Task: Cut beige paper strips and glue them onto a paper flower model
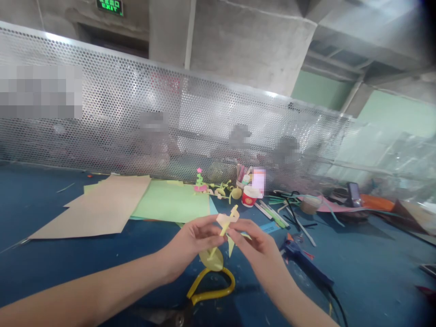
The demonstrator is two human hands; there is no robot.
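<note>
Between my two hands a small paper flower (223, 219) stands tilted, with a pale head, a yellow stem and a round yellow-green base (211, 260). My left hand (195, 240) is closed around the stem, thumb against fingers. From the other side, my right hand (255, 243) pinches the flower near the top of its stem; the fingertips partly hide the contact. A pointed pale-green paper leaf (231, 245) hangs beside the right thumb. Below the base lies a cutting tool with yellow loop handles (214, 297), its dark metal end toward me.
Tan paper sheets (102, 206) overlap green sheets (170, 202) at the left. Behind my hands are a little paper tree (199, 181), similar paper flowers (235, 194) and a red cup (250, 197). A blue glue gun (306, 263) lies right. A perforated metal screen (211, 109) bounds the table.
</note>
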